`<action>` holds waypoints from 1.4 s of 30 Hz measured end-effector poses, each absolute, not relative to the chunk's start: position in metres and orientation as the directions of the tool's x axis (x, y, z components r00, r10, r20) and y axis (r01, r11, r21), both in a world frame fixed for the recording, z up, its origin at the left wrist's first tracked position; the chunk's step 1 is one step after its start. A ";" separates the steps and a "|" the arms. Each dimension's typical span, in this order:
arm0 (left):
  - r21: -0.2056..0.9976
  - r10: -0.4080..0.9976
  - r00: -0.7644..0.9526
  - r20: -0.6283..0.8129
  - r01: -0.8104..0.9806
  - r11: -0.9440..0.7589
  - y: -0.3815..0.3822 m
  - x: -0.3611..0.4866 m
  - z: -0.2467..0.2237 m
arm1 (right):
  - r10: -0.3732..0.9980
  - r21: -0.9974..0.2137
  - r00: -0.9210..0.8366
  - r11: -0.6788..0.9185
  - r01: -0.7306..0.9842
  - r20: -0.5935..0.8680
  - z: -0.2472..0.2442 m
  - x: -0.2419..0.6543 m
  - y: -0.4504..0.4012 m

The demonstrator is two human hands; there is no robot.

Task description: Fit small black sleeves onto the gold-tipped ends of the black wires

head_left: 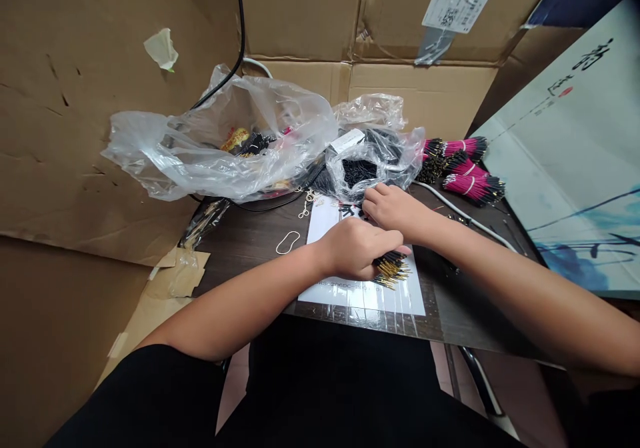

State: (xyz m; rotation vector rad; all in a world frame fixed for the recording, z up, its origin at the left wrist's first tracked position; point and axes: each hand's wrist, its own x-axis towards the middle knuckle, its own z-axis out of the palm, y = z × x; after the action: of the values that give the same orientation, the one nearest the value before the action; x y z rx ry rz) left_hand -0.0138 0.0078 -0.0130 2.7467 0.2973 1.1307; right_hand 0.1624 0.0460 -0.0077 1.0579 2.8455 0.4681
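Observation:
My left hand (357, 247) is closed around a bundle of thin black pieces with gold-coloured ends (393, 270), which stick out below the fist. Just above it, my right hand (395, 209) has its fingers bent together over the paper; what they pinch, if anything, is hidden. Several small black pieces (347, 209) lie on the white sheet (320, 231) beside the right fingertips. Behind them, an open clear plastic bag (395, 158) holds many thin black pieces (359, 171).
A large clear bag (195, 158) with mixed items stands at the back left. Tied pink-and-black bundles (470, 175) lie right, near a white cable (470, 216). Rubber bands (288, 242) are on the dark table (245, 231). Cardboard walls (300, 15) and a painted panel (570, 148) enclose it.

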 end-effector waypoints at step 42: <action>0.637 0.568 0.678 0.467 0.188 -0.748 0.007 -0.009 -0.017 | 0.961 -0.889 -0.030 0.267 0.372 0.275 0.003 0.180 -0.050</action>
State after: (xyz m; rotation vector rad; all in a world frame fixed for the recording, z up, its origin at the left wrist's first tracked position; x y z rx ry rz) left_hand -0.0088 0.0071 -0.0170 2.3355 0.5812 0.9048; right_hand 0.1804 -0.0504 0.0034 2.4029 2.9975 -1.4671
